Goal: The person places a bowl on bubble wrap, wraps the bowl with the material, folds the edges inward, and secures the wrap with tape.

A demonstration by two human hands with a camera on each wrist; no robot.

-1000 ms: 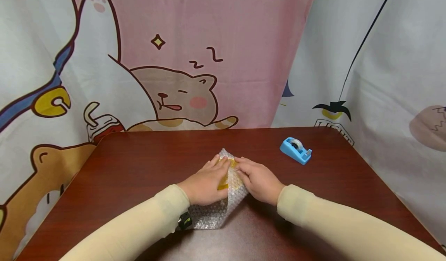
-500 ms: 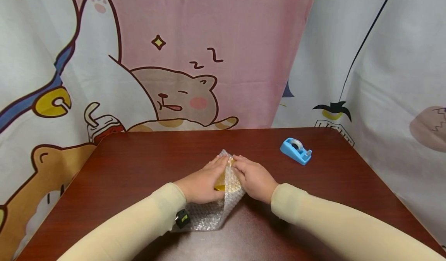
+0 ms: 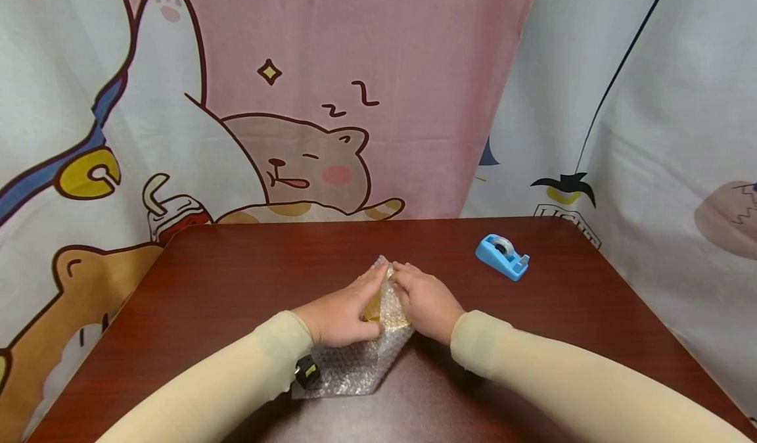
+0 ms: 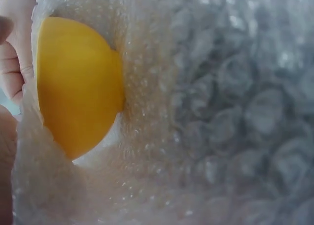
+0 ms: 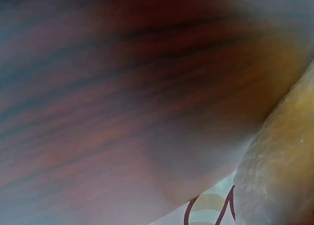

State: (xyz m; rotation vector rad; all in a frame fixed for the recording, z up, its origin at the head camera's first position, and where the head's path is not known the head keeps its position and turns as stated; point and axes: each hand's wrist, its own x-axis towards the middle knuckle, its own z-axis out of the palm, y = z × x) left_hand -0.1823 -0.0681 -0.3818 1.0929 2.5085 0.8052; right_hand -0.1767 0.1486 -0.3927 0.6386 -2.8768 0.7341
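A yellow bowl [image 4: 78,87] stands on its side inside a sheet of bubble wrap [image 3: 349,374], its foot facing right in the left wrist view. In the head view only a small yellow patch of it shows between the hands. My left hand [image 3: 343,311] rests on the wrap from the left, fingers extended, thumb spread toward me. From the right, my right hand [image 3: 430,303] presses the folded side of the wrap with its fingers together. Both sets of fingertips nearly meet at the wrap's far peak. The right wrist view shows wrapped yellow [image 5: 289,151] at its edge.
A light blue tape dispenser [image 3: 502,257] with a roll of clear tape stands at the back right of the dark red-brown table [image 3: 266,259]. A printed cartoon curtain [image 3: 432,101] hangs behind the table. A small black device [image 3: 307,371] sits under the left wrist.
The right hand has shifted slightly left, bringing its fingertips closer to the left hand's. The wrap's right fold has come over further, and less of the yellow bowl shows.
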